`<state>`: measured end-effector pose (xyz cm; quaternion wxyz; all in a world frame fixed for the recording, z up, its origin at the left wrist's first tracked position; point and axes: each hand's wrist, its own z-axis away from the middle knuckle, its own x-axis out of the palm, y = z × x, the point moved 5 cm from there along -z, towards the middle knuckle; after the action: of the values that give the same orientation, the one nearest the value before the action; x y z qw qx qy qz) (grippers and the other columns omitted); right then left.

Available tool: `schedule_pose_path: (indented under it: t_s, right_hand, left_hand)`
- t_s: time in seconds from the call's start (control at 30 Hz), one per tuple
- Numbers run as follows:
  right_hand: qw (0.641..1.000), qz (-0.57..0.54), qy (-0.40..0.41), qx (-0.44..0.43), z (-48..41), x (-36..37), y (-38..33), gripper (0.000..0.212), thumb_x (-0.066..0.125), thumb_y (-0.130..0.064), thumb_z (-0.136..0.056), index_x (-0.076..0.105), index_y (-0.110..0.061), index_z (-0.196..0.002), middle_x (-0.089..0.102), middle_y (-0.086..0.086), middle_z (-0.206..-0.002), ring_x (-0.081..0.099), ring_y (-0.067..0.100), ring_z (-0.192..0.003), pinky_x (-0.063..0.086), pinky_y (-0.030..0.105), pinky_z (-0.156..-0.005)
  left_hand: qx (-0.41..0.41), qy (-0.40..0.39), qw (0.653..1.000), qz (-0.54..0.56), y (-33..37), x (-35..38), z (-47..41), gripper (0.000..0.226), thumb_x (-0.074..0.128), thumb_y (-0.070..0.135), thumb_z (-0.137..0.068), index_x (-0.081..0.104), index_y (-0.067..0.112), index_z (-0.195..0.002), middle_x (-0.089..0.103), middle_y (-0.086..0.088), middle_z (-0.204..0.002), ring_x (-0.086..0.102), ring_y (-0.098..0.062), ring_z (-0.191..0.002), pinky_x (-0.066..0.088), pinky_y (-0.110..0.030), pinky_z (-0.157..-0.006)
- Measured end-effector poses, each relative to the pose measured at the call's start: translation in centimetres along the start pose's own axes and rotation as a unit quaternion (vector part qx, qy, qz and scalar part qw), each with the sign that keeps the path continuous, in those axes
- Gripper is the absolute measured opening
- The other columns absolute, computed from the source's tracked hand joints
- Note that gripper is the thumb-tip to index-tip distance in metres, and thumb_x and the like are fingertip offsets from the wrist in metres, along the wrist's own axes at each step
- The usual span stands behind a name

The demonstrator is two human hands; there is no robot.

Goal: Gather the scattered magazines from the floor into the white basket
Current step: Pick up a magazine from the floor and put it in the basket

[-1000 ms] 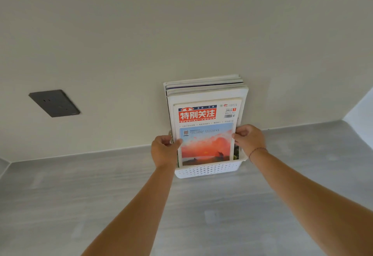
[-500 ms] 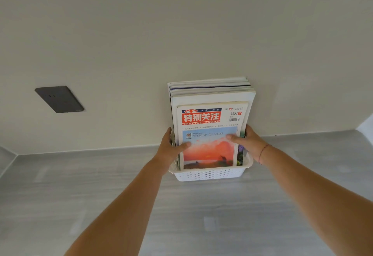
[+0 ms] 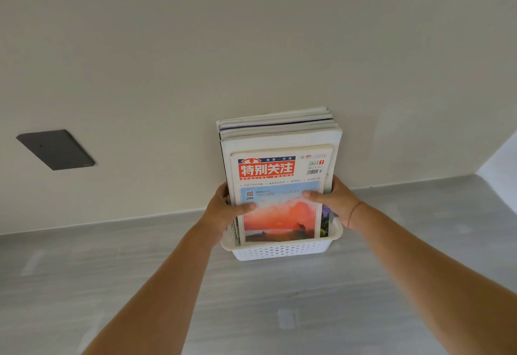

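Note:
A white perforated basket (image 3: 282, 251) stands on the grey floor against the wall. Several magazines (image 3: 279, 130) stand upright inside it, leaning back on the wall. The front magazine (image 3: 279, 206) has a red title block and an orange sunset picture. My left hand (image 3: 223, 212) grips the stack's left side, thumb across the front cover. My right hand (image 3: 333, 200) grips the right side, thumb on the cover too. The fingers of both hands are hidden behind the stack.
A dark grey socket plate (image 3: 56, 149) sits on the wall to the left. Grey wood-look floor (image 3: 251, 312) stretches toward me. A wall corner (image 3: 498, 158) shows at the far right. No loose magazines are in view.
Both hands slid from the front magazine's edges to the sides of the whole stack, thumbs now on the cover. The view drew closer to the basket.

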<state>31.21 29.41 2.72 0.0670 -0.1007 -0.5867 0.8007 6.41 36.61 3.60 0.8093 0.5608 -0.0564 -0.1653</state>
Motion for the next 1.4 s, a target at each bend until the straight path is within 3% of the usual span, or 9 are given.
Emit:
schedule_pose_path:
  t_s: [0.13, 0.3, 0.47, 0.7, 0.87, 1.0, 1.17, 1.3, 1.4]
  right_hand:
    - [0.999, -0.021, 0.045, 0.009, 2.2, -0.4, 1.0, 0.057, 0.081, -0.022, -0.067, 0.055, -0.017, -0.117, 0.07, 0.006, -0.108, 0.068, 0.03, -0.094, 0.056, 0.054, -0.079]
    - [0.993, -0.031, 0.116, 0.007, 7.0, -2.1, 2.6, 0.052, 0.079, -0.021, -0.07, 0.055, -0.016, -0.115, 0.07, 0.006, -0.107, 0.069, 0.031, -0.092, 0.057, 0.054, -0.076]
    - [0.976, -0.04, 0.211, 0.024, 13.4, -6.1, 4.7, 0.046, 0.078, -0.025, -0.07, 0.057, -0.022, -0.11, 0.071, 0.001, -0.1, 0.068, 0.031, -0.088, 0.057, 0.054, -0.072]
    - [0.933, -0.088, 0.345, 0.045, 24.7, -14.9, 8.8, 0.048, 0.079, -0.02, -0.068, 0.057, -0.022, -0.11, 0.071, -0.001, -0.103, 0.066, 0.025, -0.094, 0.057, 0.045, -0.078]
    - [0.882, -0.137, 0.448, 0.046, 33.6, -21.1, 11.7, 0.052, 0.08, -0.017, -0.068, 0.056, -0.018, -0.114, 0.071, 0.004, -0.101, 0.067, 0.034, -0.077, 0.059, 0.046, -0.069]
    - [0.825, -0.182, 0.533, 0.044, 39.5, -25.1, 13.9, 0.052, 0.08, -0.016, -0.068, 0.055, -0.016, -0.113, 0.069, 0.007, -0.106, 0.067, 0.033, -0.092, 0.057, 0.053, -0.077]
    - [0.763, -0.181, 0.618, 0.064, 43.9, -28.0, 15.7, 0.048, 0.077, -0.024, -0.071, 0.051, -0.02, -0.11, 0.065, 0.004, -0.106, 0.063, 0.029, -0.093, 0.056, 0.035, -0.065]
    - [0.734, -0.179, 0.65, 0.085, 44.9, -29.7, 16.6, 0.053, 0.078, -0.031, -0.07, 0.05, -0.023, -0.115, 0.064, 0.0, -0.109, 0.063, 0.03, -0.096, 0.056, 0.052, -0.081]
    - [0.723, -0.167, 0.662, 0.105, 44.7, -30.7, 17.0, 0.057, 0.077, -0.037, -0.068, 0.048, -0.026, -0.117, 0.063, -0.005, -0.108, 0.063, 0.028, -0.096, 0.055, 0.054, -0.081]
  left_hand:
    - [-0.001, -0.004, 1.0, -0.018, -0.2, 0.3, 0.5, 0.072, 0.084, 0.005, -0.058, 0.054, 0.028, -0.119, 0.069, 0.008, -0.102, 0.063, -0.023, -0.099, 0.045, -0.052, -0.094]
    - [0.006, -0.053, 0.998, -0.039, -0.6, 2.7, 1.9, 0.062, 0.087, 0.008, -0.055, 0.06, 0.037, -0.102, 0.071, 0.02, -0.081, 0.065, -0.006, -0.081, 0.053, -0.032, -0.07]
    - [0.016, -0.121, 0.99, -0.067, -0.9, 8.3, 4.1, 0.058, 0.088, 0.01, -0.054, 0.06, 0.042, -0.094, 0.071, 0.025, -0.076, 0.067, 0.002, -0.068, 0.047, -0.013, -0.046]
    - [0.044, -0.257, 0.959, -0.11, -0.8, 22.0, 8.5, 0.055, 0.086, 0.008, -0.057, 0.061, 0.036, -0.097, 0.07, 0.015, -0.094, 0.065, -0.008, -0.084, 0.05, -0.022, -0.065]
    - [0.07, -0.351, 0.921, -0.157, -1.3, 33.1, 12.7, 0.058, 0.085, 0.013, -0.06, 0.059, 0.031, -0.109, 0.069, 0.008, -0.104, 0.064, -0.017, -0.094, 0.048, -0.036, -0.086]
    - [0.098, -0.434, 0.875, -0.189, -1.4, 41.6, 16.0, 0.053, 0.084, 0.014, -0.062, 0.06, 0.036, -0.104, 0.069, 0.015, -0.099, 0.064, -0.01, -0.092, 0.048, -0.023, -0.075]
    - [0.111, -0.505, 0.821, -0.244, -1.2, 49.8, 18.3, 0.058, 0.083, 0.013, -0.063, 0.061, 0.029, -0.114, 0.071, 0.007, -0.108, 0.064, -0.015, -0.099, 0.043, -0.04, -0.088]
    - [0.119, -0.526, 0.795, -0.276, -1.0, 54.1, 18.4, 0.054, 0.081, 0.011, -0.064, 0.061, 0.026, -0.113, 0.07, 0.004, -0.108, 0.063, -0.019, -0.1, 0.042, -0.046, -0.093]
    - [0.123, -0.525, 0.79, -0.291, -1.2, 55.9, 17.6, 0.05, 0.082, 0.011, -0.063, 0.064, 0.028, -0.106, 0.072, 0.005, -0.103, 0.063, -0.022, -0.1, 0.039, -0.049, -0.095]
